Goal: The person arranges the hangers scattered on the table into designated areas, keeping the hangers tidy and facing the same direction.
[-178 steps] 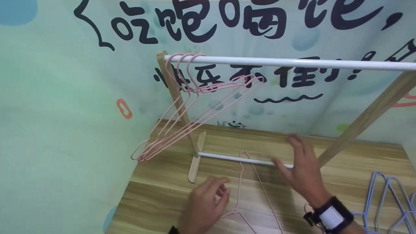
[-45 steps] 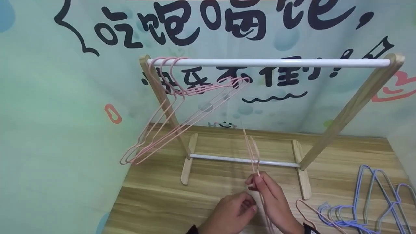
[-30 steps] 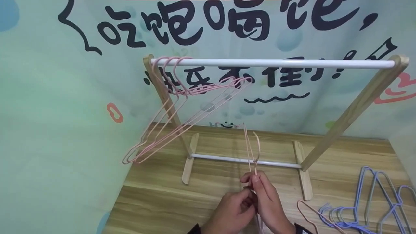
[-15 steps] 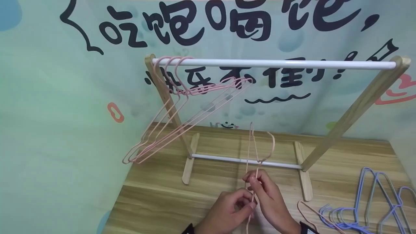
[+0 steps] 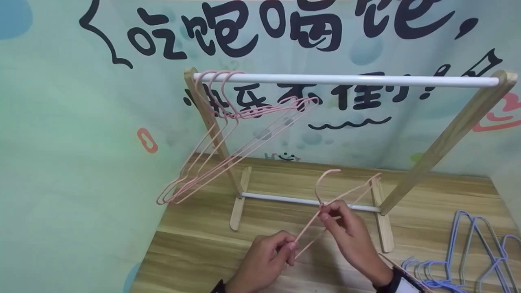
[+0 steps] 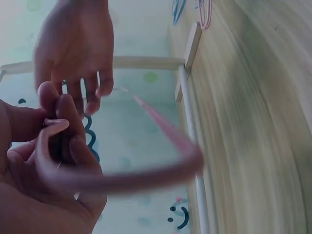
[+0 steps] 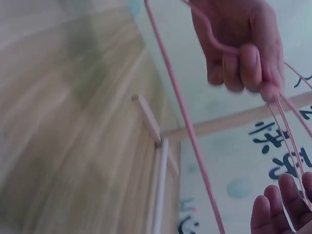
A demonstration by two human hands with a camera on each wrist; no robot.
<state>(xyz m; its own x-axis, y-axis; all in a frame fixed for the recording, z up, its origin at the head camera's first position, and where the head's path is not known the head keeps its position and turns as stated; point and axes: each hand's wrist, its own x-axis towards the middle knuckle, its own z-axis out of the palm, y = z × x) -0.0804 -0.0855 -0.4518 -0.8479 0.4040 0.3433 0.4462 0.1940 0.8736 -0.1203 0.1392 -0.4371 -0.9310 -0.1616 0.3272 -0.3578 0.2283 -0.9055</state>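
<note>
A pink wire clothes hanger (image 5: 308, 225) is held above the table between both hands. Its hook points up in the head view, with one end reaching out to the right. My left hand (image 5: 266, 258) pinches the hanger's left arm; in the left wrist view, a blurred pink end (image 6: 131, 180) loops out from those fingers. At the neck just below the hook, my right hand (image 5: 352, 238) grips the wire between thumb and fingers. Several pink hangers (image 5: 228, 158) hang at the left end of the rack's white top rail (image 5: 346, 79).
The rack's wooden right post (image 5: 447, 142) slants down to a foot, and a white lower rail (image 5: 281, 198) runs behind my hands. Blue hangers (image 5: 468, 244) lie on the wooden table (image 5: 195, 252) at right. Another pink hanger (image 5: 386, 259) is partly behind my right wrist.
The pink hanger lay on the table earlier, then was lifted nearly edge-on. It has now turned broadside, one end swinging right. My left hand has moved left along with its other end.
</note>
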